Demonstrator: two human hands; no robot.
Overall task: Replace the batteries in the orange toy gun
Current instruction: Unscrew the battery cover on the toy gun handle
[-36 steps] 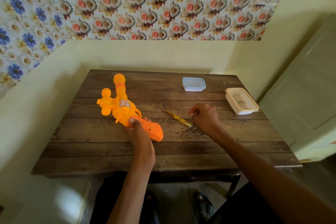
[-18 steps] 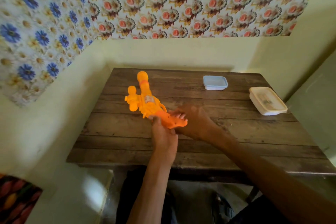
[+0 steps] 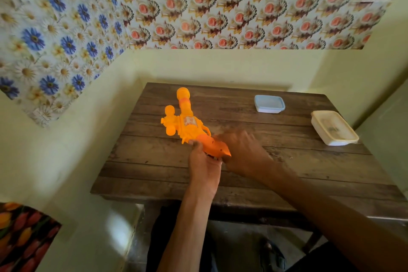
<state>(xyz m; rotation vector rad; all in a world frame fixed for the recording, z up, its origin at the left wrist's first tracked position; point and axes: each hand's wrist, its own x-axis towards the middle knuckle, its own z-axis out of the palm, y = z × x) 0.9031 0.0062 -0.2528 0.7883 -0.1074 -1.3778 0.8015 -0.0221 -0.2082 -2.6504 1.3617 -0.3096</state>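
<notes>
Orange toy gun [image 3: 187,123] lies on the wooden desk [image 3: 287,161], left-centre, barrel pointing away toward the wall. Left hand [image 3: 204,165] grip is closed around the gun's handle from below. Right hand [image 3: 242,152] sits against the handle's butt end; motion-blurred, can't tell if its grip is closed or loose. Versus a second ago: right hand has left the yellow screwdriver and come over to the handle; screwdriver no longer visible, probably behind the right hand. Blue-lidded box [image 3: 269,104] and white-lidded box [image 3: 334,128] unchanged at the desk's far right, well apart from the gun
</notes>
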